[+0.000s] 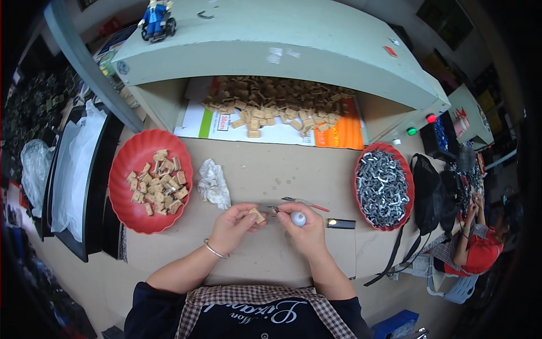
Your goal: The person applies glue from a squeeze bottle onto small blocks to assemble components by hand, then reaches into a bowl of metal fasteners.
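My left hand, a silver bangle at its wrist, is closed on a small tan block held between thumb and fingers. Just right of it, my right hand grips a small whitish bottle with a rounded end. At its fingertips a small dark metal piece shows; its exact kind is too small to make out. Both hands are close together above the table, a short gap between them. Beyond them lies a thin pen-like tool with a red handle, and a black lighter-shaped object lies to the right.
Left stands a red scalloped bowl of tan blocks, beside a crumpled white cloth. A second red bowl holds grey metal clips. Under the pale green shelf tan blocks are heaped on cardboard. Black bags and a co-worker are at right.
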The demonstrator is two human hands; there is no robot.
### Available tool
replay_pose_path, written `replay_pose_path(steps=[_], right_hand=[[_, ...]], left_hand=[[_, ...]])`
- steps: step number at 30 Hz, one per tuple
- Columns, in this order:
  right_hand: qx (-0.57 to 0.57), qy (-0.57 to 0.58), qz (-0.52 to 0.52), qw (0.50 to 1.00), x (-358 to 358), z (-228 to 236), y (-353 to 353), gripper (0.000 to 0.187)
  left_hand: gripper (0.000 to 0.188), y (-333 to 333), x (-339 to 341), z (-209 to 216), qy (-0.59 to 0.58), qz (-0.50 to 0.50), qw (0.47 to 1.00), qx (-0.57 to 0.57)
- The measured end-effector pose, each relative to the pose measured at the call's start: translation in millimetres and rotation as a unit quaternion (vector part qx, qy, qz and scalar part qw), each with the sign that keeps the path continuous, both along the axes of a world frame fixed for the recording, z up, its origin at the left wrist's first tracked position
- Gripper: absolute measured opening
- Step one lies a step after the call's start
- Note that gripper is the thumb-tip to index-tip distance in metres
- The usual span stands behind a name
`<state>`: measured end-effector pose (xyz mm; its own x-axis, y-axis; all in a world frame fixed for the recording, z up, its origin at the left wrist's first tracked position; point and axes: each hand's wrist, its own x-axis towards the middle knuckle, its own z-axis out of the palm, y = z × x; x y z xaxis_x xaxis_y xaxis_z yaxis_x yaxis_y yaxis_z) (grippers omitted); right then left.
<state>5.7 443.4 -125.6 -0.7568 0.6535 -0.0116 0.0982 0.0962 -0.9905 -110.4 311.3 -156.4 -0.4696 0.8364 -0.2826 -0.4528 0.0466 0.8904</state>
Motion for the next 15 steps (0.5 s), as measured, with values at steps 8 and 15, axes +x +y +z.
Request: replay_pose_path(steps=[8, 15], right_hand=[[0.416, 0.061, -0.013, 0.907, -13.6, -4.3, -22.8, 0.021], [0.598, 0.058, -0.001, 0.799, -18.0, -12.4, -26.5, 0.023]], left_hand=[[0.025, 0.2, -1.0, -9.4, 0.002, 0.062, 0.998, 0.017], [0.026, -1.9, 2.7, -12.8, 0.015, 0.074, 0.996, 0.040]])
